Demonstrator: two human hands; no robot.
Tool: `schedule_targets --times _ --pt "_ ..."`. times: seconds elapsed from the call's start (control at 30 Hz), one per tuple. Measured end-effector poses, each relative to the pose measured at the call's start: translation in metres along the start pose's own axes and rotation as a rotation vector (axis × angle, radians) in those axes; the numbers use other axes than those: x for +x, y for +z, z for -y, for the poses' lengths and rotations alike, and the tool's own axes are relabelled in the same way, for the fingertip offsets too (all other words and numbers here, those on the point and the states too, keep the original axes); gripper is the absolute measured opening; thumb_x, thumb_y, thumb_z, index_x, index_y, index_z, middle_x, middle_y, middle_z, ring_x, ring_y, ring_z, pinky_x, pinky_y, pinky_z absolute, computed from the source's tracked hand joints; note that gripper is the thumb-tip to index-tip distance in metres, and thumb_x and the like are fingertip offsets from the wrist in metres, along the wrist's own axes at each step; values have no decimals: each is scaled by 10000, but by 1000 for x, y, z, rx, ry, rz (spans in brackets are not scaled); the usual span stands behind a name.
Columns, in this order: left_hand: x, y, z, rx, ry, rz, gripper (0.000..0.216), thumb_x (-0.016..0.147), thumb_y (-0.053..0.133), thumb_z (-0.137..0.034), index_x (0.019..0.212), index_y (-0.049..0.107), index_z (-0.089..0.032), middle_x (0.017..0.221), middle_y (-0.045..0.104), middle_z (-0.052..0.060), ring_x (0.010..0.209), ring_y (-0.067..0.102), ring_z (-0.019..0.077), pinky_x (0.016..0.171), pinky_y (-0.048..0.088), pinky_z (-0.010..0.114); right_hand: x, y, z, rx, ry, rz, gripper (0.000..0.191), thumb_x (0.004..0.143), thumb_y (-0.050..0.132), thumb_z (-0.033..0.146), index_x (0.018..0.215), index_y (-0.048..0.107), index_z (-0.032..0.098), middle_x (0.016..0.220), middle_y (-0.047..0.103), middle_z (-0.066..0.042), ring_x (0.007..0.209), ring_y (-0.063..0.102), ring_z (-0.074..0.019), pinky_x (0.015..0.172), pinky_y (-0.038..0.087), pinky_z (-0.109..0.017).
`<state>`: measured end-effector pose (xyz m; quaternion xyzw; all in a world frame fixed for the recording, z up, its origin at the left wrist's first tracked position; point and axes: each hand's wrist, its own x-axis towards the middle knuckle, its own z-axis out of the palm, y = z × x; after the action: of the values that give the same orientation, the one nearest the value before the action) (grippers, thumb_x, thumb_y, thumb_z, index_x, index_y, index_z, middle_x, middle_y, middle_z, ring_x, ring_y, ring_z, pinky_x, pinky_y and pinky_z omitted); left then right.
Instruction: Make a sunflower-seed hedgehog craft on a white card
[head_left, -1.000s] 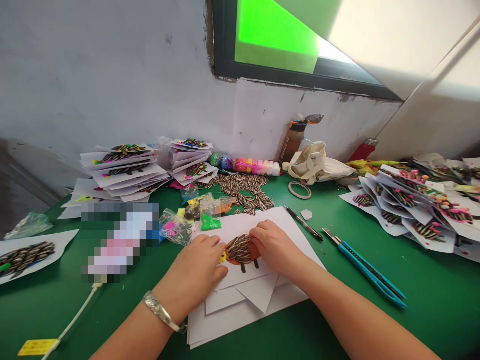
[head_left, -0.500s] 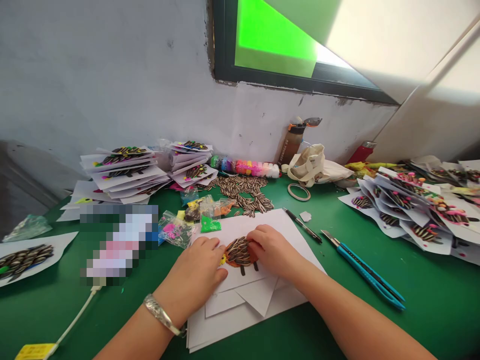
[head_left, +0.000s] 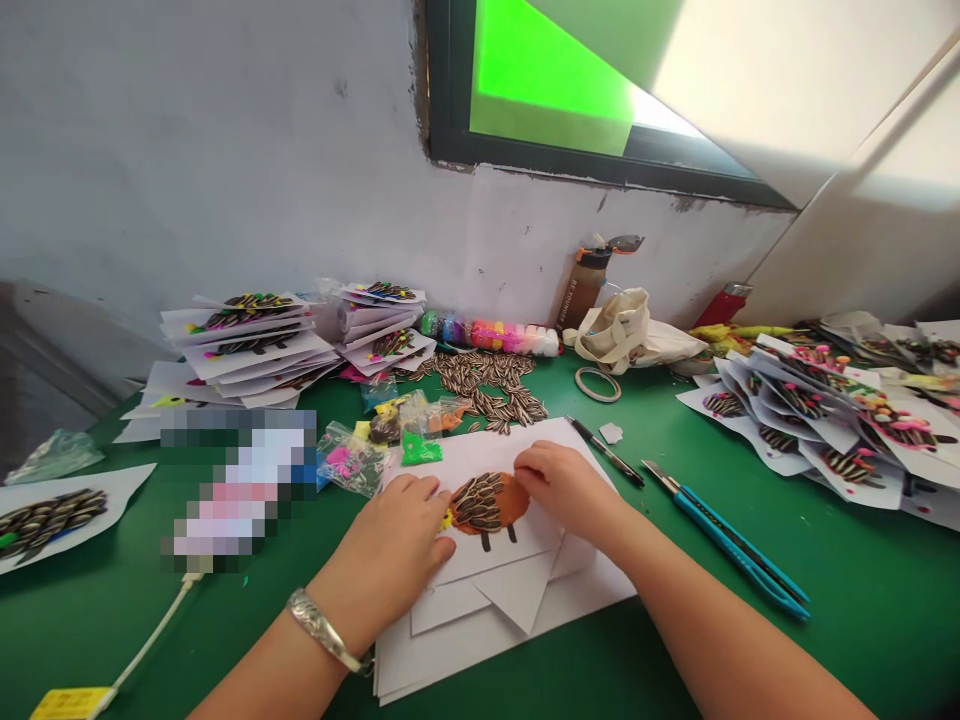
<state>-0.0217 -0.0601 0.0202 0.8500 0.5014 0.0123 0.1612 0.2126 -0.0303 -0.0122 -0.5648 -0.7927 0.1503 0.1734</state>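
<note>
Clay figure (head_left: 486, 503): orange body, striped seeds over its left part, lying on the top white sheet (head_left: 487, 450) of a paper stack, middle of the bench (head_left: 862, 600). Left hand (head_left: 394, 545): palm down on the sheet, gripping nothing, fingertips touching the figure's left end. Right hand (head_left: 568, 488): fingertips at the figure's upper right edge; whether they pinch anything cannot be told. Seed pile (head_left: 491, 385): behind the sheet. Blue knife (head_left: 731, 548): right of it.

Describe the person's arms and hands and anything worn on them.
No sleeves or gloves show: both arms are bare to the picture's edge. The left hand has an engraved silver bangle at its wrist. The right hand wears nothing visible.
</note>
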Motion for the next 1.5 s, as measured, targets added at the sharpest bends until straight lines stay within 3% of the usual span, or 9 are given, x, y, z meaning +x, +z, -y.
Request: schedule_targets --times 0.2,0.5,0.67,0.83,0.9,1.0,1.1,1.23,1.5 --pt "0 0 0 17 5 4 283 840 495 -225 1068 644 -148 1104 616 125 1100 519 311 941 447 447 29 -16 -29 -113 186 -111 295 874 419 127 871 705 202 874 651 -43 816 570 -164 686 377 -242" --pt "-1 4 2 14 3 -8 312 825 522 -223 1096 651 -141 1120 622 136 1102 527 305 952 448 433 65 -7 -37 -289 157 -46 213 795 505 107 667 661 174 718 592 -56 750 529 -183 621 304 -258" --pt "-1 4 2 4 1 -7 314 831 513 -227 1099 649 -138 1137 616 141 1111 520 313 948 445 442 66 2 -44 -307 165 -63 217 810 481 71 739 660 171 777 603 -75 805 544 -193 672 336 -264" --pt "0 1 0 0 -11 8 307 833 512 -233 1101 644 -161 1126 620 133 1109 517 309 935 442 431 48 -10 -39 -277 208 -146 243 869 419 73 965 627 153 940 621 -127 892 553 -224 736 385 -297" --pt "0 1 0 9 0 -1 308 835 508 -231 1106 639 -164 1105 624 127 1100 522 301 936 440 420 29 -16 -30 -234 194 -157 244 917 381 130 1009 601 182 946 636 -91 870 568 -205 724 407 -288" --pt "0 1 0 23 13 -9 303 832 513 -226 1099 639 -160 1083 625 121 1092 524 300 938 439 419 -1 -14 -10 17 30 -155 205 906 434 163 928 629 223 934 660 -31 868 593 -172 764 434 -271" --pt "-2 1 0 22 15 -9 280 829 513 -222 1070 644 -164 1063 623 116 1084 526 302 918 450 419 -18 -1 9 211 -53 -46 229 849 471 108 865 665 228 863 666 -7 796 605 -148 737 448 -252" --pt "-2 0 -1 10 0 -6 264 828 509 -221 1049 645 -174 1046 619 111 1073 525 300 885 465 408 -21 8 20 276 -17 -23 275 811 463 66 881 671 231 869 686 6 800 610 -149 723 451 -254" --pt "0 0 -1 19 2 14 260 832 494 -211 1042 642 -176 1045 614 105 1067 520 301 902 457 426 -16 15 11 224 -49 -55 268 810 504 49 870 701 221 862 654 -17 830 585 -159 758 454 -269"
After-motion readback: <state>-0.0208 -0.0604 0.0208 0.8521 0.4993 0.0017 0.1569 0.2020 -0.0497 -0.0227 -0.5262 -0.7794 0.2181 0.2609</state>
